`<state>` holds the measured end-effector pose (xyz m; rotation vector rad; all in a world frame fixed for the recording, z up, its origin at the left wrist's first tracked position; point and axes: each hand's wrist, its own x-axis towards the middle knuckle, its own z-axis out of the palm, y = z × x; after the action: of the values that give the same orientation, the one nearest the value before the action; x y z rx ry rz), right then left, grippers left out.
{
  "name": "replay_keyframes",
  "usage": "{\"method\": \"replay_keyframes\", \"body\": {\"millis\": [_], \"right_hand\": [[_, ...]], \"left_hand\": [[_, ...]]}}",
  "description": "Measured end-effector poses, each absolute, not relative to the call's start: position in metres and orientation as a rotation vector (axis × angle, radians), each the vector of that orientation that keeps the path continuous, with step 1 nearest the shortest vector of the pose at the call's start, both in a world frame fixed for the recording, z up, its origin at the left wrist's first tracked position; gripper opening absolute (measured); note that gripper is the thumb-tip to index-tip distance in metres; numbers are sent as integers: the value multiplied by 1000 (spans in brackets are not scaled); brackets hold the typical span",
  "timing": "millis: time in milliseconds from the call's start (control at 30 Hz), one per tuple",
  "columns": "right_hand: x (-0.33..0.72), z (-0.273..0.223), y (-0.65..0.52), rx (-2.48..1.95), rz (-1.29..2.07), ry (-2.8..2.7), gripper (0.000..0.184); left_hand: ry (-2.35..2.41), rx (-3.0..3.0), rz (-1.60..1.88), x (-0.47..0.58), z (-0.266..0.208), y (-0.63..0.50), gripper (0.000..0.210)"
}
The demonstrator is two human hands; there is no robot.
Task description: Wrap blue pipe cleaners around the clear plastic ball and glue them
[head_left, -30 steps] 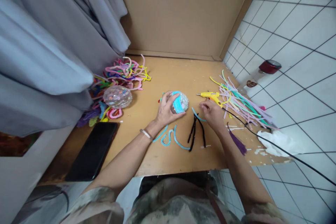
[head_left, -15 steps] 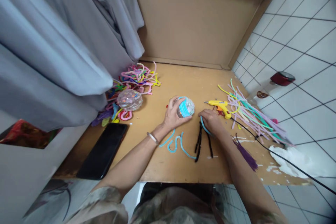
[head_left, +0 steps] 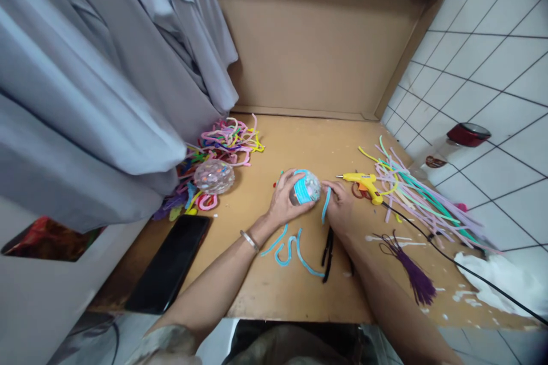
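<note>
My left hand (head_left: 283, 201) is wrapped round a clear, faceted ball (head_left: 314, 187) that has a band of bright blue pipe cleaner (head_left: 303, 187) coiled about it. Close to the ball's right side, my right hand (head_left: 339, 203) pinches a short blue pipe cleaner (head_left: 326, 205) that hangs down from the fingertips. Below the hands, curved lengths of blue pipe cleaner (head_left: 291, 248) lie on the table. Black pipe cleaners (head_left: 327, 255) rest under my right wrist, partly hidden by the arm.
Right of my hand lies a yellow glue gun (head_left: 358, 179), its cord trailing right. Beyond it are loose pipe cleaners (head_left: 422, 194), a purple tassel (head_left: 413, 274) and white tissue (head_left: 496, 279). A second clear ball (head_left: 214, 176), a colourful pile (head_left: 229, 137) and a black phone (head_left: 171, 262) occupy the left.
My right hand has moved up and left toward the ball, lifting the short blue pipe cleaner away from the black ones. The left hand keeps its hold. The view has tilted slightly.
</note>
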<state>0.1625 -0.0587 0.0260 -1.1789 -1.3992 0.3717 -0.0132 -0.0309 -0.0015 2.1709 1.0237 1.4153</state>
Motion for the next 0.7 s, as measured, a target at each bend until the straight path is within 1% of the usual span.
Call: {"method": "replay_keyframes", "body": {"millis": [133,200,300,433,567,600,700], "right_hand": [[163,21,-62,-1151,479,-1403,28],[165,22,-59,-1142,586,-1299,28],[169,21,-55,-1112,741,-1129,33],[167,22,-53,-1098,776,-1132,36],[158,31,-61,-1071,820,-1155,45],[156,34,-64,-1084,822,-1152,43],[154,43,-73,-1169,746,-1211,26]], "left_hand": [[1015,2183,1431,-13,0,-32,71],[1018,2193,1443,-12,-1,-32,70],[978,2218,1481,-12,-2,-32,67],[997,2220,1494,-12,-2,-32,66],[1013,2224,1488,-12,-1,-33,66],[1005,2228,1491,-12,-1,-33,66],[998,2231,1491,-12,-1,-34,68]]}}
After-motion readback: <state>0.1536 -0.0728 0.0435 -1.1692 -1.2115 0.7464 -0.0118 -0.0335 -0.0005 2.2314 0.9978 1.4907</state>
